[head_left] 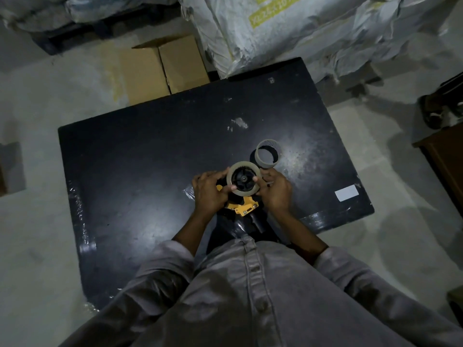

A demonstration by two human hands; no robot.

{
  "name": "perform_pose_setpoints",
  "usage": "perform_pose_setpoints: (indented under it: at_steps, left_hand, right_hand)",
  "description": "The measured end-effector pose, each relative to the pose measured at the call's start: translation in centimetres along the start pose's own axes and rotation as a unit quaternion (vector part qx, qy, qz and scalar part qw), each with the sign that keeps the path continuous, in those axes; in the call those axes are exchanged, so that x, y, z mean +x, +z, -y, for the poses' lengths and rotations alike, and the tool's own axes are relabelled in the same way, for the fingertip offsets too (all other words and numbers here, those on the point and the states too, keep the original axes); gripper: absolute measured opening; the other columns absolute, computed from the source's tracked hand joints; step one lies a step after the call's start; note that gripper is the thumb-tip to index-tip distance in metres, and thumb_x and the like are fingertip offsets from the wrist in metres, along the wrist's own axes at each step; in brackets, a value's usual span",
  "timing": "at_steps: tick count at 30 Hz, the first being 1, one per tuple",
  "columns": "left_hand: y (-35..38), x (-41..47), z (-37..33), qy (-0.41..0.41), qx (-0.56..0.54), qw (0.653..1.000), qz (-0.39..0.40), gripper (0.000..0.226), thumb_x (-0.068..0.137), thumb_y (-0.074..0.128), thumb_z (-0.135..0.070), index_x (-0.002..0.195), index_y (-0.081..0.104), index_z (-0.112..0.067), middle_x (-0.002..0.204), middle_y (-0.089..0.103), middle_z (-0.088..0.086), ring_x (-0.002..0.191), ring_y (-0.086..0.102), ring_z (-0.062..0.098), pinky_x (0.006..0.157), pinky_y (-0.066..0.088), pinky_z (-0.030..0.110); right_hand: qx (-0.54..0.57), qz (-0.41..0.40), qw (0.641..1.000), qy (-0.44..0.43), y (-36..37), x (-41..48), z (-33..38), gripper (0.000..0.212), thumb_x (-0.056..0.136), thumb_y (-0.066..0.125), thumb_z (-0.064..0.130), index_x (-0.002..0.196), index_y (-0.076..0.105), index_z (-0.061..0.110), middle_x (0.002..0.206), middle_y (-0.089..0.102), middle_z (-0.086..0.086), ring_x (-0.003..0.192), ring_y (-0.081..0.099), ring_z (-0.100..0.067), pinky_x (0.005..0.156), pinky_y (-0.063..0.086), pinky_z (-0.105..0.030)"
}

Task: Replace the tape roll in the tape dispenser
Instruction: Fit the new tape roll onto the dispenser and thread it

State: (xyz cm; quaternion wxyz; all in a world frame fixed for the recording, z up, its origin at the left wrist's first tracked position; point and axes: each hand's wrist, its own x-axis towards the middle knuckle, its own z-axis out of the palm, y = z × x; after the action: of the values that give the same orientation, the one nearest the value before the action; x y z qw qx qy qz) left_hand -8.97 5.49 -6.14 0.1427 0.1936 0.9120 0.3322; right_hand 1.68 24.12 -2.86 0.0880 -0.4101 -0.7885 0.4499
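Note:
A clear tape roll point(256, 182) sits around the black spoked hub of a yellow and black tape dispenser point(242, 208), which lies over the near part of a black table point(140, 171). My left hand point(209, 192) grips the roll's left rim, with the thumb on its face. My right hand point(275, 190) holds the roll's right side, a fingertip touching the hub. Just beyond, an empty grey cardboard core point(268, 154) lies on the table, apart from both hands. The dispenser's black handle points toward my body.
A white label point(347, 192) sits near the table's right edge. Behind the table stand a cardboard box point(162, 68) and large white sacks point(300, 33). A sandalled foot point(436, 113) and a wooden piece of furniture point(448, 159) are at the right.

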Motion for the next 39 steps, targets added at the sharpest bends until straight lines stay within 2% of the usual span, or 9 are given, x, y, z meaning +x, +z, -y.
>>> perform_pose_setpoints:
  at_steps: [7, 13, 18, 21, 24, 27, 32, 35, 39]
  left_hand:
    - [-0.2, -0.9, -0.5, -0.039, 0.027, 0.999, -0.007, 0.077, 0.079, 0.061, -0.086, 0.144, 0.071, -0.047, 0.133, 0.078, -0.008, 0.139, 0.057, 0.018, 0.123, 0.025, 0.050]
    - [-0.9, -1.5, -1.8, -0.048, 0.014, 0.999, -0.012, 0.078, 0.078, 0.062, -0.084, 0.141, 0.075, -0.041, 0.135, 0.078, -0.008, 0.141, 0.057, 0.019, 0.123, 0.022, 0.049]
    - [-1.0, -1.1, -2.3, -0.068, 0.029, 0.997, 0.013, 0.070, 0.082, 0.075, -0.080, 0.143, 0.072, -0.045, 0.135, 0.078, -0.013, 0.140, 0.057, 0.018, 0.122, 0.022, 0.049]
    - [-0.8, -1.0, -2.8, -0.078, 0.026, 0.997, 0.014, 0.074, 0.078, 0.066, -0.086, 0.140, 0.074, -0.045, 0.128, 0.080, -0.015, 0.137, 0.060, 0.018, 0.122, 0.026, 0.054]
    - [-1.1, -1.1, -2.4, -0.076, 0.036, 0.996, 0.011, 0.082, 0.073, 0.055, -0.092, 0.136, 0.075, -0.043, 0.122, 0.081, -0.018, 0.132, 0.064, 0.016, 0.117, 0.026, 0.049]
    - [-1.6, -0.7, -2.6, -0.066, 0.061, 0.996, 0.022, 0.080, 0.074, 0.059, -0.093, 0.134, 0.073, -0.042, 0.121, 0.082, -0.017, 0.132, 0.064, 0.016, 0.113, 0.022, 0.044]
    - [-2.4, -0.6, -4.7, 0.019, 0.164, 0.986, 0.034, 0.078, 0.081, 0.078, -0.080, 0.147, 0.066, -0.040, 0.122, 0.080, -0.011, 0.124, 0.060, 0.026, 0.113, 0.035, 0.054]
    - [-3.1, -0.4, -5.2, 0.036, 0.170, 0.983, 0.053, 0.072, 0.083, 0.081, -0.074, 0.141, 0.071, -0.034, 0.120, 0.080, -0.006, 0.127, 0.056, 0.029, 0.107, 0.037, 0.048]
    - [-2.9, -1.1, -5.3, -0.011, 0.073, 0.996, 0.044, 0.065, 0.083, 0.090, -0.055, 0.140, 0.075, -0.028, 0.127, 0.078, 0.006, 0.129, 0.058, 0.035, 0.107, 0.044, 0.046]
  right_hand:
    - [0.034, 0.028, 0.998, 0.047, 0.2, 0.3, -0.5, 0.030, 0.094, 0.091, 0.029, 0.120, 0.083, 0.017, 0.108, 0.086, -0.002, 0.094, 0.085, -0.022, 0.078, 0.072, -0.052]
    - [0.042, 0.035, 0.994, 0.092, -0.3, 0.7, 0.9, 0.030, 0.095, 0.090, 0.016, 0.123, 0.082, 0.010, 0.111, 0.085, -0.008, 0.088, 0.084, -0.025, 0.054, 0.068, -0.033]
    - [0.019, 0.022, 0.994, 0.108, 0.3, 1.4, 0.7, 0.025, 0.092, 0.093, 0.017, 0.116, 0.085, 0.018, 0.109, 0.086, -0.002, 0.092, 0.085, -0.025, 0.078, 0.071, -0.054]
    - [0.014, 0.013, 0.995, 0.096, 0.6, 1.4, 0.5, 0.022, 0.092, 0.091, 0.014, 0.113, 0.085, 0.016, 0.109, 0.086, -0.004, 0.095, 0.085, -0.027, 0.080, 0.070, -0.057]
    - [0.019, 0.020, 0.997, 0.069, 1.1, 1.4, 0.3, 0.018, 0.091, 0.091, 0.017, 0.108, 0.084, 0.018, 0.106, 0.087, -0.003, 0.094, 0.085, -0.026, 0.079, 0.070, -0.057]
    - [-0.013, 0.023, 0.999, 0.035, 0.9, 1.5, 1.0, 0.017, 0.093, 0.089, 0.019, 0.109, 0.084, 0.016, 0.106, 0.087, -0.005, 0.093, 0.084, -0.028, 0.079, 0.070, -0.055]
    - [-0.074, 0.033, 0.996, -0.031, -0.7, 1.4, 2.4, 0.027, 0.101, 0.081, 0.022, 0.128, 0.084, 0.015, 0.120, 0.086, -0.010, 0.109, 0.081, -0.030, 0.093, 0.066, -0.049]
    - [-0.167, 0.069, 0.980, -0.087, -1.2, 1.0, 2.8, 0.038, 0.108, 0.071, 0.025, 0.146, 0.075, 0.018, 0.138, 0.078, -0.015, 0.124, 0.075, -0.036, 0.103, 0.060, -0.047]
    - [-0.220, 0.178, 0.951, -0.123, -1.4, 0.8, 3.5, 0.086, 0.099, 0.083, 0.046, 0.168, 0.047, 0.010, 0.164, 0.052, -0.021, 0.148, 0.055, -0.042, 0.113, 0.052, -0.048]
